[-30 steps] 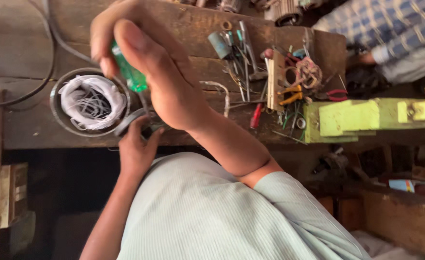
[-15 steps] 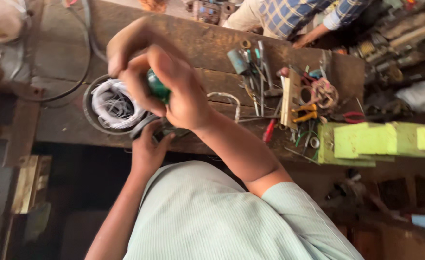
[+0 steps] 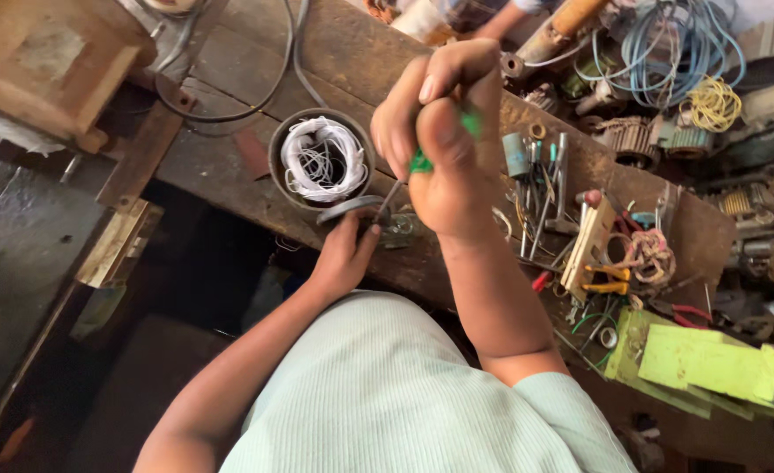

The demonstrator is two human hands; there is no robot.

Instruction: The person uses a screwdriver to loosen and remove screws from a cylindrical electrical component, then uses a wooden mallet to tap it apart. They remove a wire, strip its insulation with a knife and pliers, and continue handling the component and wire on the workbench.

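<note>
Screwdriver (image 3: 422, 158) green-handled, right hand (image 3: 444, 140) clenched on it | left hand (image 3: 347, 254) steadies grey part (image 3: 352, 210)

Rough, worn matt wood: bench (image 3: 229, 79). Dull grey metal: round housing (image 3: 275, 166), with matt white wire coils (image 3: 321, 158) inside. Glossy green plastic: screwdriver handle (image 3: 420, 161), with thin bare steel shaft. Ribbed pale cloth: shirt (image 3: 387, 394). Matt painted green wood: blocks (image 3: 711, 363). Shiny metal: loose tools (image 3: 540, 188).
</note>
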